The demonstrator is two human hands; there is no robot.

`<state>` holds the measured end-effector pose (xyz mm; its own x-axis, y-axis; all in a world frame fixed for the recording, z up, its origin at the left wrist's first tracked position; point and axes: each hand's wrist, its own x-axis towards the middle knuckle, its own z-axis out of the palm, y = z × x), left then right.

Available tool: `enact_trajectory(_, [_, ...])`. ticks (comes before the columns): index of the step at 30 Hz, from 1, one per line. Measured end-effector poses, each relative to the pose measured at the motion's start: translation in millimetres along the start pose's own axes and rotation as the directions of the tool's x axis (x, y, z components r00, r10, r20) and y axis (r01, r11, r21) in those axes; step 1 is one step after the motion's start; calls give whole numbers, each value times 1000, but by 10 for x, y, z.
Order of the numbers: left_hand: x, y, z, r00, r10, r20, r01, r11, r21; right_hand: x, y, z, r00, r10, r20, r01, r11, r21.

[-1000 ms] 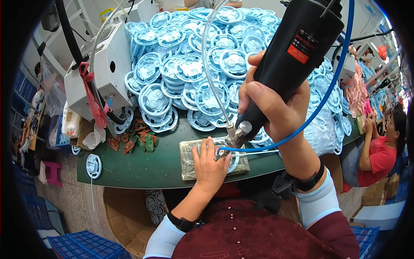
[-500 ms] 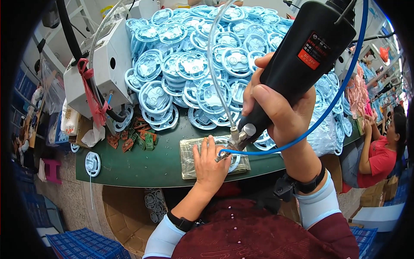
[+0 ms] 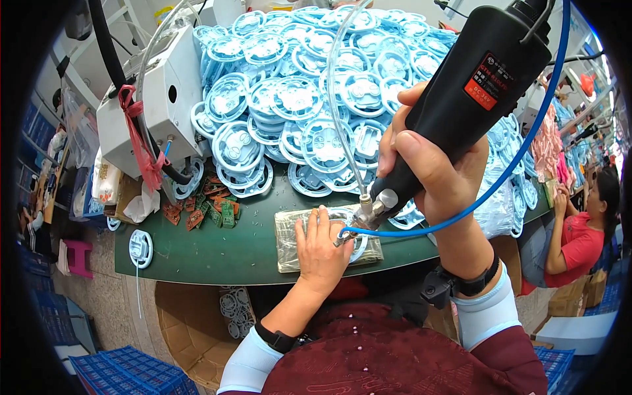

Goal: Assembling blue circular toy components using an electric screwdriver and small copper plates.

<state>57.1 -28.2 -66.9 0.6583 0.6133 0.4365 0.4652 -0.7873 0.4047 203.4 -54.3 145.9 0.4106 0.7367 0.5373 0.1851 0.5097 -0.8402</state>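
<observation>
My right hand [image 3: 440,171] is wrapped round a black electric screwdriver [image 3: 477,79], held at a slant with its metal nose down to the left. A clear tube and a blue hose [image 3: 454,216] run to that nose. Its tip comes down beside the fingers of my left hand [image 3: 322,251], which lies flat with fingers stretched out. Under that hand is a pad wrapped in clear tape [image 3: 288,247]. A light blue round plastic part [image 3: 359,249] lies on the pad, mostly hidden by my fingers and the screwdriver.
A big heap of light blue plastic parts [image 3: 293,99] covers the back of the green table [image 3: 197,258]. Small circuit boards [image 3: 227,214] lie left of the pad. A white machine box [image 3: 155,102] stands at the back left. At right sits another person [image 3: 576,243].
The screwdriver and my right hand have shifted slightly to the right. My left hand stays on the pad.
</observation>
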Motion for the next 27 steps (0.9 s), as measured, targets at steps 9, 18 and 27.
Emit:
enact_trajectory(9, [-10, -6, 6, 999, 10, -30, -11, 1000, -13, 10, -2, 17, 1000, -20, 12, 20, 1000, -9])
enact_trajectory(18, [4, 10, -22, 1000, -17, 1, 17, 999, -30, 15, -35, 21, 1000, 6, 11, -6, 1000, -13])
enact_trajectory(27, [-15, -18, 15, 999, 21, -26, -21, 1000, -8, 23, -30, 42, 1000, -23, 9, 23, 999, -40])
